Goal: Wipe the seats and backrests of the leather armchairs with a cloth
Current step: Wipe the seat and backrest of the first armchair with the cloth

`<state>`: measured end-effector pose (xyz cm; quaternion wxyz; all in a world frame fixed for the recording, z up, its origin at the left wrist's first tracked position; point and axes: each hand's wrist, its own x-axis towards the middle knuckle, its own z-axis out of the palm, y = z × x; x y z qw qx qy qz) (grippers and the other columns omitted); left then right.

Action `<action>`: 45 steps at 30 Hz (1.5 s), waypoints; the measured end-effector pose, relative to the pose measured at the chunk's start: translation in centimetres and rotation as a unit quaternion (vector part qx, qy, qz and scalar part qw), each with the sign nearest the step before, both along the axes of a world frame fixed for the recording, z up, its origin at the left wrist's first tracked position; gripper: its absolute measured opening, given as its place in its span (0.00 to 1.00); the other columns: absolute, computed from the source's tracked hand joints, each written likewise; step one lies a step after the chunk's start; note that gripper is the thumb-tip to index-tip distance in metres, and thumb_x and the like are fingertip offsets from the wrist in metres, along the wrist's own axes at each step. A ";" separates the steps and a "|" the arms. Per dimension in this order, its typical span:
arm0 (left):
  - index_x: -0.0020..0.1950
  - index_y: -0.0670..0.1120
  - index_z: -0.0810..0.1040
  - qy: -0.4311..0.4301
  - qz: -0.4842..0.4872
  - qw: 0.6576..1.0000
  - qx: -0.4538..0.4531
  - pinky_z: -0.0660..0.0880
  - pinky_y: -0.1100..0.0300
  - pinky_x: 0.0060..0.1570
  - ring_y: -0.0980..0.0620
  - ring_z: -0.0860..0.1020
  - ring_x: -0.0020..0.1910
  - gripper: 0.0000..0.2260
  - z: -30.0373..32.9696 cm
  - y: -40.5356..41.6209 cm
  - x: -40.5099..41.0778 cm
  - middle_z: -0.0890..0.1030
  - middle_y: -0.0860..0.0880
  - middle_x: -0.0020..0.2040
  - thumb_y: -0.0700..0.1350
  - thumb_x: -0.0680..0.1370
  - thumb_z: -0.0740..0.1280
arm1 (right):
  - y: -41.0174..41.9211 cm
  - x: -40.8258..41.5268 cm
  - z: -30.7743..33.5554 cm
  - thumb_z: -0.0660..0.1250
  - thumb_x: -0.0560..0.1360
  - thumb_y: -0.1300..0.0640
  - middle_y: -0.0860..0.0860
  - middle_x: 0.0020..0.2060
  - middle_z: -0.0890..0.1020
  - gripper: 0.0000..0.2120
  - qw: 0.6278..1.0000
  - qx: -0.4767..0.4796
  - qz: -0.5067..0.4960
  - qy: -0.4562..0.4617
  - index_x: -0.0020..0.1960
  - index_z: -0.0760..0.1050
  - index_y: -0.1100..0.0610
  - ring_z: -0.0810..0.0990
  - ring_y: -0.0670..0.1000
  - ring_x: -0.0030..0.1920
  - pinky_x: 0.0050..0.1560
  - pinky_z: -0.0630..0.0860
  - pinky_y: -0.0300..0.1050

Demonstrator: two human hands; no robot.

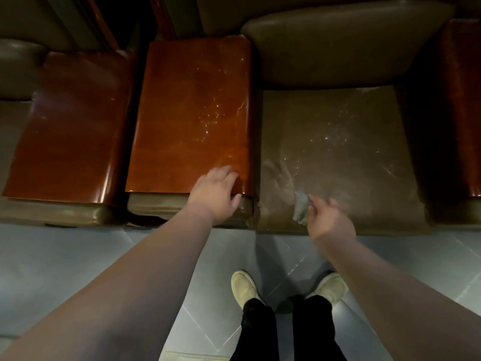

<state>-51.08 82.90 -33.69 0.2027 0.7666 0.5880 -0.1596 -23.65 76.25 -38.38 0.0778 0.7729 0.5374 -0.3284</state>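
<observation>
Your right hand (329,217) pinches the bunched grey cloth (300,207) at the front edge of the brown seat (338,142), while your left hand (217,194), fingers spread, braces on the glossy wooden armrest (190,113). Held so small, the cloth may skip patches of the streaked leather or slip from your fingers; the backrest (338,48) looks untouched, and your braced palm could slide on that polish.
</observation>
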 end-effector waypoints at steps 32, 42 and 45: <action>0.81 0.52 0.70 -0.042 -0.075 0.968 0.234 0.60 0.38 0.78 0.38 0.62 0.81 0.31 -13.6 2.5 -0.7 0.64 0.45 0.83 0.60 0.78 0.64 | -0.6 -1.7 -17.5 0.63 0.83 0.55 0.53 0.83 0.58 0.33 0.902 0.122 0.398 0.114 0.84 0.54 0.49 0.49 0.55 0.84 0.81 0.57 0.58; 0.80 0.52 0.71 -0.039 -0.079 0.968 0.237 0.61 0.39 0.77 0.38 0.63 0.81 0.31 -13.7 2.6 -0.8 0.64 0.44 0.83 0.59 0.78 0.64 | 4.7 -3.3 -17.7 0.61 0.78 0.63 0.50 0.84 0.50 0.38 0.930 0.155 0.316 0.105 0.84 0.50 0.51 0.45 0.52 0.84 0.83 0.48 0.53; 0.81 0.52 0.71 -0.038 -0.079 0.967 0.238 0.61 0.39 0.77 0.38 0.63 0.81 0.31 -13.8 2.6 -0.9 0.64 0.44 0.83 0.59 0.78 0.64 | 1.7 -2.4 -18.3 0.65 0.78 0.62 0.53 0.82 0.60 0.33 0.901 0.163 0.374 0.149 0.82 0.62 0.53 0.54 0.53 0.83 0.81 0.57 0.56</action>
